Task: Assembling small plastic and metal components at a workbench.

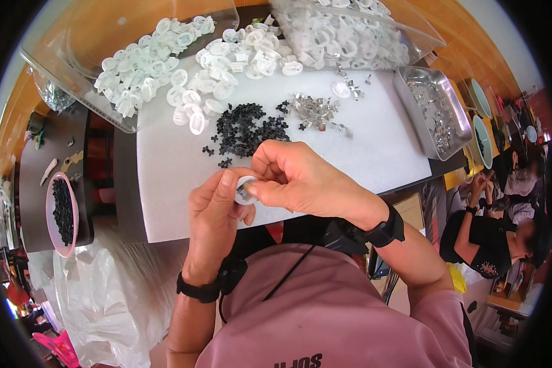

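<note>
Low over the near edge of the white work sheet, my left hand grips a small round white plastic part between thumb and fingers. My right hand is closed on the same part from the other side, its thumb pressed onto the face. Something greyish shows in the part's middle, too small to make out. Just beyond my hands lies a heap of small black cross-shaped pieces. Beside it, to the right, is a loose pile of shiny metal clips. More round white parts are heaped farther back.
Clear plastic trays of white parts stand at the back left and back right. A metal tray with clips sits right. At left are a pink basket of black pieces and a white plastic bag. Another person works at far right.
</note>
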`<state>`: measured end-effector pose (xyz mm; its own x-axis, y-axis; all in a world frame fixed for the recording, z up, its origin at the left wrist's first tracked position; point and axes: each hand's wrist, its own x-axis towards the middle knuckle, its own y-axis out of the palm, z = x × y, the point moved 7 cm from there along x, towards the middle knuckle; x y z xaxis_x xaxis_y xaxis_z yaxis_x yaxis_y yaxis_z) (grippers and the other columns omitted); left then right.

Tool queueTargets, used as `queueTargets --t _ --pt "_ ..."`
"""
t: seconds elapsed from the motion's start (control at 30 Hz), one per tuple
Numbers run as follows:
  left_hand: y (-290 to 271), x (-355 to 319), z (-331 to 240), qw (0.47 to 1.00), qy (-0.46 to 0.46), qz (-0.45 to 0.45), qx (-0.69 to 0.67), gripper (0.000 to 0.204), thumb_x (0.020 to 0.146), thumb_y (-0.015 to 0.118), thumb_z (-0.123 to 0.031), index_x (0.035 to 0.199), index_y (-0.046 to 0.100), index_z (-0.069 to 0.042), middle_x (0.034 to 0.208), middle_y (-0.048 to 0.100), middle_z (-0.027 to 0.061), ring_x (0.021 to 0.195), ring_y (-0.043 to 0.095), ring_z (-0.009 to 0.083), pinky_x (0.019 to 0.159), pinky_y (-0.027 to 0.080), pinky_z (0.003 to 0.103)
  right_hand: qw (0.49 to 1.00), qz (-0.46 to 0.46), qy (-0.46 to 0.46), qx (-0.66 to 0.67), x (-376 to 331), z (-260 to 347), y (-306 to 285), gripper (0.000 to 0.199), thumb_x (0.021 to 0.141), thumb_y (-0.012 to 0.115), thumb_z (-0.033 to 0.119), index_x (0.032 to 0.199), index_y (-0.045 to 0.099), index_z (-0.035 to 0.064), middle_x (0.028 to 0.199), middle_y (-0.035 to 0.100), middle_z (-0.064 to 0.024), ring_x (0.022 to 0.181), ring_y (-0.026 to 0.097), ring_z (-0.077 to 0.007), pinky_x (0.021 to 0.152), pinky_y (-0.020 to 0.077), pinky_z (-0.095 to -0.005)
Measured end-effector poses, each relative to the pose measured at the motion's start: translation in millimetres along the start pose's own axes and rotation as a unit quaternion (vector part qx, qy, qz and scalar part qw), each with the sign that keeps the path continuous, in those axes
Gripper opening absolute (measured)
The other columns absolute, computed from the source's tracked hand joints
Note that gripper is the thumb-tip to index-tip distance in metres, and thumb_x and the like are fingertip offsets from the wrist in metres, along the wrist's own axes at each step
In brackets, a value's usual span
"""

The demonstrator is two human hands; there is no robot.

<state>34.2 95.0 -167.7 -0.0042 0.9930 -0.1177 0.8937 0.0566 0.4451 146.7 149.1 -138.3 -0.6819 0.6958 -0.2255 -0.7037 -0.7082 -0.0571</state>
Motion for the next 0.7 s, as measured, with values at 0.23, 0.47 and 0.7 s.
queueTargets --t 0.23,0.47,0.7 --pt "3.7 -1.6 -2.8 1.000 0.015 -0.005 0.013 0.039 0.101 0.047 -0.032 0.102 0.064 0.003 0.080 0.061 0.0034 0.060 0.046 0.0074 0.054 0.040 0.023 0.999 0.016 -0.028 0.037 -6.9 -0.7 0.1 0.016 0.086 0.066 0.009 0.091 0.054 0.0010 0.074 0.053 0.0031 0.066 0.047 -0.0017 0.053 0.0396 -0.0197" --pt "4.4 -4.2 -2.0 0.996 0.028 -0.046 0.071 0.037 0.101 0.048 -0.031 0.100 0.065 0.001 0.076 0.059 0.0014 0.060 0.047 0.0071 0.055 0.040 0.022 0.981 -0.049 -0.068 -0.174 -10.5 7.9 1.4 0.024 0.084 0.067 0.010 0.097 0.053 -0.0035 0.066 0.059 -0.0075 0.059 0.058 -0.0128 0.055 0.0468 -0.0271" --pt "4.1 -6.4 -1.6 0.990 0.035 -0.073 0.117 0.036 0.101 0.049 -0.031 0.101 0.066 0.000 0.071 0.059 0.0002 0.061 0.049 0.0073 0.056 0.040 0.021 0.967 -0.065 -0.112 -0.220 -11.8 7.0 4.4 0.024 0.084 0.063 0.013 0.095 0.050 -0.0043 0.067 0.062 -0.0141 0.059 0.065 -0.0233 0.054 0.0489 -0.0314"
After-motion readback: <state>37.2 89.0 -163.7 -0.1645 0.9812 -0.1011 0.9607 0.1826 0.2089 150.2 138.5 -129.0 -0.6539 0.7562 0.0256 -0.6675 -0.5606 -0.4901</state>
